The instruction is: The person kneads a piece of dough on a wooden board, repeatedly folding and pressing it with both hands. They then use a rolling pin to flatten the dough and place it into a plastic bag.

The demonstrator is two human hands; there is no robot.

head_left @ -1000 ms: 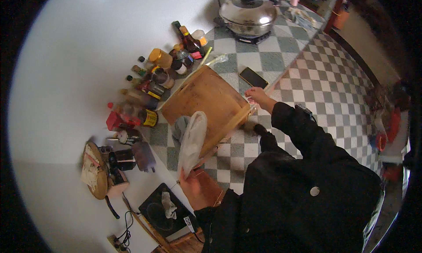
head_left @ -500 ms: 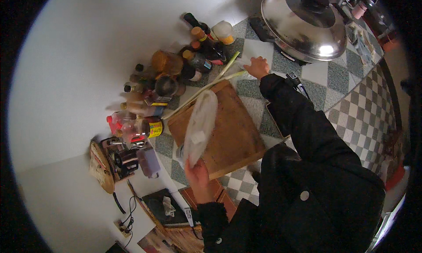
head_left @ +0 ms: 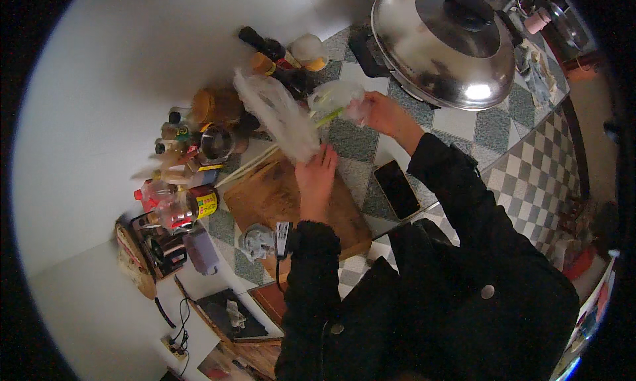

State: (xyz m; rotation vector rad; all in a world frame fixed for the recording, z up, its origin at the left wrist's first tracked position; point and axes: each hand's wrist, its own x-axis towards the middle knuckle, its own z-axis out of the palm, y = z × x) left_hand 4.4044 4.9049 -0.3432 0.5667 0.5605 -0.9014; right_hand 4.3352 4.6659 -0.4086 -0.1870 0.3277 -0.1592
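My left hand grips a crumpled clear plastic bag, lifted above the far end of the wooden cutting board. My right hand holds a bundle of pale green vegetable stalks wrapped in plastic, raised over the checkered counter near the bottles. Both hands are close together, about a hand's width apart. Both forearms are in black sleeves.
A large steel pot with a domed lid stands at the back right. Several sauce bottles and jars crowd the wall side. A dark phone lies right of the board. A crumpled grey lump lies at the board's near corner.
My view has shifted toward the pot. My left hand has lifted the plastic bag up and away from the board. My right hand has picked up the wrapped green stalks near the bottles.
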